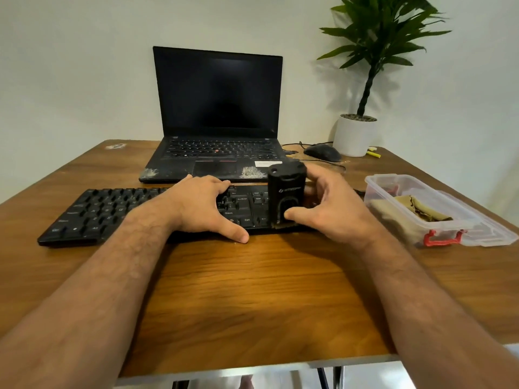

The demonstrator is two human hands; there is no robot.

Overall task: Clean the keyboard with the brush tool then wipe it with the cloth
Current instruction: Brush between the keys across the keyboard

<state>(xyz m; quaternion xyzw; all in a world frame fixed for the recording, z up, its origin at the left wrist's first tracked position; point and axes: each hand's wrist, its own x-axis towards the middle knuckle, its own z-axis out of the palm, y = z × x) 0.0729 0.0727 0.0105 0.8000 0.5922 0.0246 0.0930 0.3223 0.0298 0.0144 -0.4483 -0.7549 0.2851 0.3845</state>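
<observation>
A black keyboard (106, 211) lies across the wooden table in front of me. My left hand (202, 206) rests flat on its middle, fingers spread, thumb at the front edge. My right hand (328, 209) grips a black block-shaped brush tool (286, 189) that stands upright on the keyboard's right end, bristles down on the keys. A tan cloth (418, 210) lies folded inside a clear plastic box (449, 220) to the right.
A black laptop (217, 119) stands open behind the keyboard, screen dark. A black mouse (323, 153) with its cable and a white potted plant (355, 134) sit at the back right. The table's front edge (252, 366) is near me.
</observation>
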